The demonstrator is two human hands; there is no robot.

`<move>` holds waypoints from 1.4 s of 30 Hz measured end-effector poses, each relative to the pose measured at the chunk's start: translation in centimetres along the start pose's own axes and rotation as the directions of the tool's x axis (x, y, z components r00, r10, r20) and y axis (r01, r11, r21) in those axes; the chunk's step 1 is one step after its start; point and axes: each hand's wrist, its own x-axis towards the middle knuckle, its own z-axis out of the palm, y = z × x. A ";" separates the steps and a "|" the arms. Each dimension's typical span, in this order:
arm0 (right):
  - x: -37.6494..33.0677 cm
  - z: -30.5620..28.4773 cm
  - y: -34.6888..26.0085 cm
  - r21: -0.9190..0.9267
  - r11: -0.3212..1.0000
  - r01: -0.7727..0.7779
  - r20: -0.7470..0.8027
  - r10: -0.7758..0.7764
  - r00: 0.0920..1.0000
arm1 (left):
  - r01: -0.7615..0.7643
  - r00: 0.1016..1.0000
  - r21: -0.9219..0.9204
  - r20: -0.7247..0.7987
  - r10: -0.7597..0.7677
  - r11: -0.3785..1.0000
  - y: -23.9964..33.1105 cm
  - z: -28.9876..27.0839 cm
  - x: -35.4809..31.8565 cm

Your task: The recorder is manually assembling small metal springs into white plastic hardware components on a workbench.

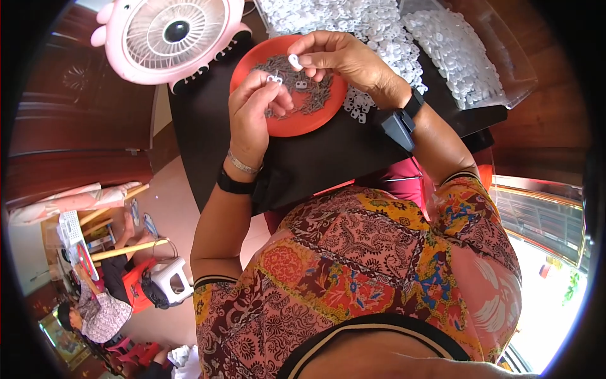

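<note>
My left hand (252, 110) pinches a small white plastic piece with a metal bit (275, 78) over a red plate (287, 126). The plate holds a heap of small dark metal parts (306, 91). My right hand (344, 57) holds another small white plastic piece (295, 61) at its fingertips, just above the plate's far side. Both hands are close together, a few centimetres apart. A black band sits on my left wrist; a black device is strapped to my right wrist.
A dark table (315, 158) carries a big pile of white plastic pieces (372, 25) and a clear tray (480, 57) of more. A pink fan (170, 35) stands at the left. Below left, another person (95, 312) sits beside a white stool (167, 278).
</note>
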 end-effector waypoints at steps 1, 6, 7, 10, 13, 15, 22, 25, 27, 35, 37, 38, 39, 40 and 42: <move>-0.2 0.7 -0.3 -0.030 1.000 0.007 -0.017 -0.008 1.000 | -0.010 1.000 -0.023 0.013 0.010 1.000 -0.2 -0.1 0.0; -0.2 1.9 1.1 -0.174 0.975 0.140 0.049 -0.134 0.990 | -0.013 0.999 -0.036 0.043 0.015 0.999 -0.6 -0.2 -0.1; -0.4 2.4 0.7 -0.221 0.964 0.150 0.061 -0.139 0.988 | 0.000 0.999 -0.055 0.044 0.003 0.998 -0.6 -0.2 -0.2; -0.8 2.6 0.3 -0.230 0.954 0.191 0.109 -0.170 0.979 | 0.034 0.997 -0.135 0.071 -0.024 0.990 -0.7 -0.5 0.0; -1.1 2.8 -0.3 -0.199 0.964 0.177 0.139 -0.151 0.979 | 0.055 0.992 -0.216 0.119 -0.029 0.975 -0.9 -0.8 0.2; -1.0 2.5 0.0 -0.155 0.972 0.177 0.161 -0.152 0.975 | 0.056 0.989 -0.236 0.143 -0.023 0.970 -0.9 -0.8 0.2; -0.9 2.7 0.4 -0.082 0.973 0.214 0.185 -0.196 0.963 | 0.067 0.988 -0.207 0.147 -0.037 0.976 -0.9 -0.6 0.1; -1.1 2.8 0.1 -0.205 0.941 0.268 0.126 -0.246 0.961 | 0.073 0.992 -0.189 0.112 -0.052 0.979 -0.6 -0.8 0.1; -1.1 2.6 -0.1 -0.268 0.922 0.279 0.125 -0.254 0.959 | 0.087 0.992 -0.160 0.104 -0.071 0.983 -0.3 -0.9 0.2; -0.6 2.2 0.9 -0.127 0.980 0.156 0.020 -0.155 0.988 | 0.168 0.977 -0.206 0.165 -0.135 0.964 -0.5 -0.4 0.1; -0.6 2.3 1.0 -0.111 0.984 0.136 0.002 -0.137 0.991 | 0.174 0.975 -0.257 0.180 -0.130 0.951 -0.6 -0.4 0.2; -0.6 2.4 1.1 -0.094 0.989 0.116 -0.015 -0.118 0.993 | 0.161 0.977 -0.298 0.185 -0.108 0.941 -0.9 -0.6 0.3; -0.5 2.5 1.2 -0.094 0.989 0.116 -0.014 -0.118 0.993 | 0.147 0.979 -0.339 0.185 -0.088 0.929 -1.0 -0.7 0.2; -0.5 2.6 1.3 -0.095 0.988 0.119 -0.019 -0.121 0.992 | 0.147 0.979 -0.339 0.184 -0.088 0.929 -0.9 -0.7 0.2; -0.5 2.6 1.4 -0.094 0.988 0.121 -0.023 -0.123 0.992 | 0.106 0.987 -0.309 0.150 -0.062 0.945 -0.6 -0.5 0.2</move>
